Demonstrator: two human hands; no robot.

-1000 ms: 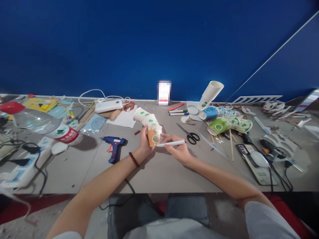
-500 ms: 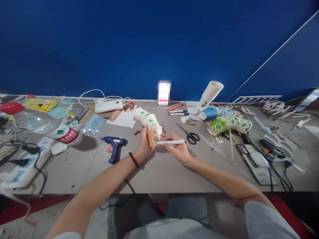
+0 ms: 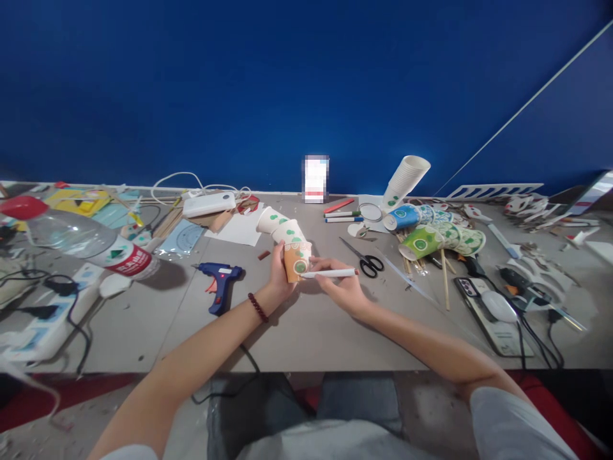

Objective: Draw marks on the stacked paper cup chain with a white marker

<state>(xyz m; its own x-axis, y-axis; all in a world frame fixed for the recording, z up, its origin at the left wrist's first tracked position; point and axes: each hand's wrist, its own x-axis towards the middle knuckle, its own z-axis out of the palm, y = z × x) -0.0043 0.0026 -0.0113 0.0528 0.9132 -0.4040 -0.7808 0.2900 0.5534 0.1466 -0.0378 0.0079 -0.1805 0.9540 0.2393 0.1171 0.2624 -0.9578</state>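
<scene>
A curved chain of joined paper cups runs toward me, its near cup coloured orange around a green round logo. My left hand is wrapped round that orange end from the left side. Between the fingers of my right hand lies a white marker, level, its tip at the orange cup's lower right. Whether the tip touches the paper is too small to tell. Black-handled scissors lie just right of my right hand. A blue glue gun rests left of my left hand.
Two more cup chains, one blue-ended and one green-ended, lie at the right beside a tall cup stack. Several markers lie behind. A lit phone stands against the wall. A large bottle lies left near a power strip.
</scene>
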